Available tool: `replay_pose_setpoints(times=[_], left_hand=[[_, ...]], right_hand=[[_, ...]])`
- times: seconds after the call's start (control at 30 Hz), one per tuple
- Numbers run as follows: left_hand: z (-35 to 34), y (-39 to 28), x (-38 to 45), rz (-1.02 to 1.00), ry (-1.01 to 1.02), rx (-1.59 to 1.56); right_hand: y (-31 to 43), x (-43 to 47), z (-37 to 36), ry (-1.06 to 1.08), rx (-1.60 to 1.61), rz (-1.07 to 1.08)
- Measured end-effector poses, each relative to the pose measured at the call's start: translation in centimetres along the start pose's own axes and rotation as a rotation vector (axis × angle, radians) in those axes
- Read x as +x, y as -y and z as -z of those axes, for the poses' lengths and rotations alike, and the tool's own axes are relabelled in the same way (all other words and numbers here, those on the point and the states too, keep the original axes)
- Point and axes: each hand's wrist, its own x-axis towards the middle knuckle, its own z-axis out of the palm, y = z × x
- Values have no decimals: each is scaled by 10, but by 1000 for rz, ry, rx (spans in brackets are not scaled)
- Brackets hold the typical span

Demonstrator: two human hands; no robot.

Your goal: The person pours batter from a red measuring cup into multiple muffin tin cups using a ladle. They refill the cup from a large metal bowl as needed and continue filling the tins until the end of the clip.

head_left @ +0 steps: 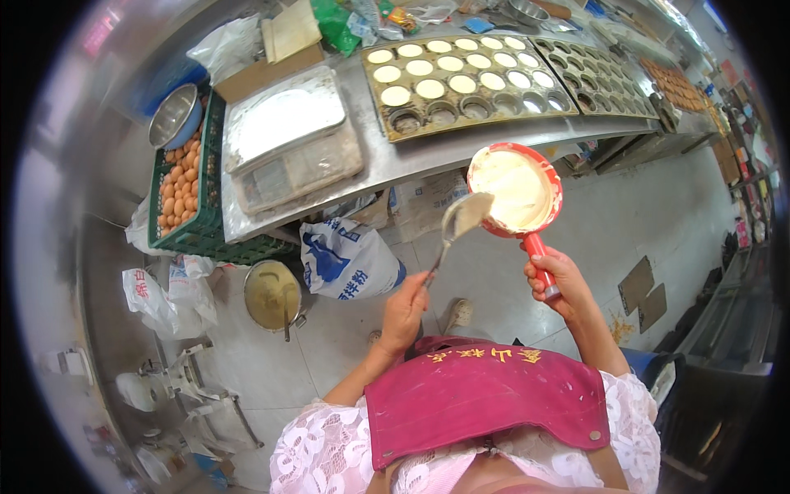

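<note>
My left hand (pixel 404 309) grips the handle of a metal ladle (pixel 464 216), its bowl coated in pale batter and at the left rim of a red pan. The red pan (pixel 549 179) contains thick cream-coloured batter (pixel 512 185). Its red handle is in my right hand (pixel 563 278). Both hands are in front of the steel worktop (pixel 407 165). On the worktop beyond them lies a metal mould tray (pixel 469 126) with round cups. Pale batter fills the cups of its three far rows; the nearest row shows bare metal.
Right of the tray sits a second mould tray (pixel 602 74), with browned baked pieces (pixel 673 83) farther along. A bench scale (pixel 296 139) stands left, beside a green crate (pixel 213 179) of eggs (pixel 180 191). On the floor are a batter bucket (pixel 265 302) and a printed sack (pixel 345 259).
</note>
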Motion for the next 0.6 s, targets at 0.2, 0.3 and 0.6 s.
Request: replay_pose_setpoints(times=[0.2, 0.3, 0.6], left_hand=[[-38, -18, 32, 463, 50, -561], [-17, -21, 61, 498, -114, -571], [107, -31, 169, 280, -251, -52]], right_hand=[[47, 48, 46, -70, -161, 65], [70, 74, 50, -37, -222, 79], [114, 145, 3, 106, -405, 89]])
